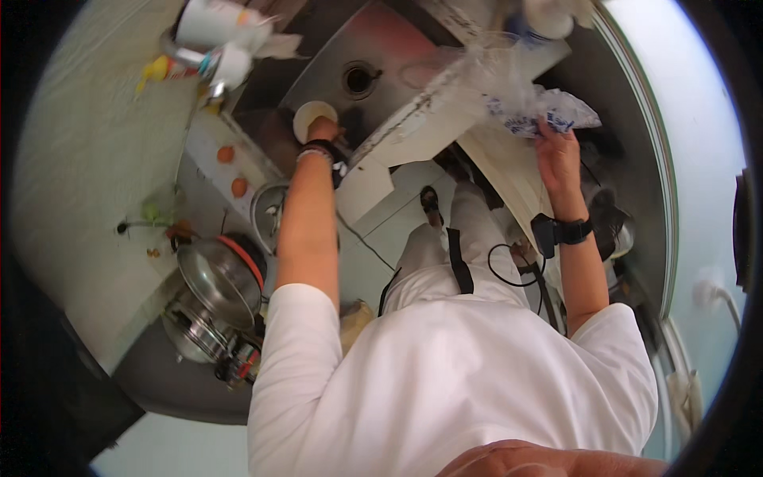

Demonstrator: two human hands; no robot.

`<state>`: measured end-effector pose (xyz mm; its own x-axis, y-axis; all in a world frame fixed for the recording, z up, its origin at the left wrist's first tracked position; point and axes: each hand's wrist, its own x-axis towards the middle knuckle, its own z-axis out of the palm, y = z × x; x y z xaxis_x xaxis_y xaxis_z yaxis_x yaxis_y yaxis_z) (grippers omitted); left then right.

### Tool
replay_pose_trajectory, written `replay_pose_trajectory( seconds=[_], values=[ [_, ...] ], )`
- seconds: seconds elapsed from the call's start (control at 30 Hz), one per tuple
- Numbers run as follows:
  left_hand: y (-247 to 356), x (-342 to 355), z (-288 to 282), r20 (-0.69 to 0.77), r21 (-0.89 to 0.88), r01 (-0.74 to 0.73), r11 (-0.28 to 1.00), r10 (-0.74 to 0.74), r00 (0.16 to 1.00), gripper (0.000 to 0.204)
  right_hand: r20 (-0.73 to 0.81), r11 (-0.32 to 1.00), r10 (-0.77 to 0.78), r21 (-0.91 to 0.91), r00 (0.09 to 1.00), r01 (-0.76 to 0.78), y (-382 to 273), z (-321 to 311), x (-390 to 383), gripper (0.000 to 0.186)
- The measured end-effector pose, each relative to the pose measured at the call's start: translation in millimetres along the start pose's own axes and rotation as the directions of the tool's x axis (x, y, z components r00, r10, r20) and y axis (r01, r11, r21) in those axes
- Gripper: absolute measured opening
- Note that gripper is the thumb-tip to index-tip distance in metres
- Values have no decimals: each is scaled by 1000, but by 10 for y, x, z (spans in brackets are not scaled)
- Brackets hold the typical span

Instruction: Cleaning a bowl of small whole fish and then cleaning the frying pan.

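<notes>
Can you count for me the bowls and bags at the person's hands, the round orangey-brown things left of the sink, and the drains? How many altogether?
White bowl at the left hand: 1
Plastic bag in the right hand: 1
Round orange-brown things: 2
Sink drain: 1
Total: 5

The sink (401, 44) is lying ahead of the person, its drain (360, 79) sitting beyond and right of the bowl (307, 122). The left grip (323, 129) is meeting the bowl's near right side. Left of the sink, two small round items (226, 153) are resting on the surface (208, 172); nearer the person, a pan (214, 278) is leaning over a pot (184, 334). Right of the sink, a plastic bag (568, 111) is hanging from the right grip (561, 163). Between sink and person, the floor (397, 199) is showing.
</notes>
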<state>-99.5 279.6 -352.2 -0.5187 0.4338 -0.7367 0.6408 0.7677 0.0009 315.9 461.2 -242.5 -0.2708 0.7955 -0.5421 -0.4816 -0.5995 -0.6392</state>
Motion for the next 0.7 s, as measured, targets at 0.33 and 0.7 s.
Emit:
replay_pose_trajectory(
  seconds=[0.33,0.7],
  values=[
    [-168,447,53,228,470,-338,815,258,939,29,-142,986,-124,-126,982,106,-366,-1052,-841,37],
    [-407,866,82,327,266,-811,520,743,584,47,-357,983,-135,-168,924,79,-486,-2425,-2678,40]
  ],
)
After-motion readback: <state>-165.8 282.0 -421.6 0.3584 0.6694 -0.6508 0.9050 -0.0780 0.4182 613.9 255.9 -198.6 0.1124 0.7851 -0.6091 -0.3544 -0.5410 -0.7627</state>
